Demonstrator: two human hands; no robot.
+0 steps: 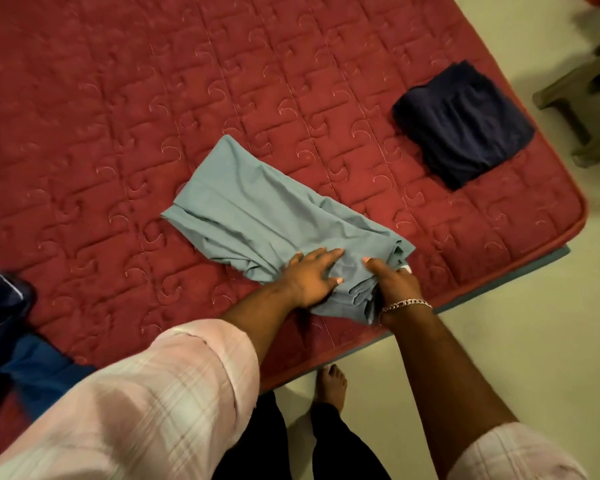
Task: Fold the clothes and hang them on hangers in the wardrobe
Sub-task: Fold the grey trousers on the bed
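A light grey-blue garment [257, 216] lies partly folded and wrinkled on the red quilted mattress [118, 116], near its front edge. My left hand [312, 275] rests flat on the garment's near end, fingers straight. My right hand [394, 277], with a silver bracelet on the wrist, grips the bunched near edge of the same garment with curled fingers. A folded dark navy garment [463, 124] lies near the mattress's right corner.
Dark blue clothes [11, 341] lie in a heap at the left edge of the mattress. A wooden stool or bench [582, 98] stands on the pale floor at the right. My bare foot [331, 382] is on the floor beside the mattress.
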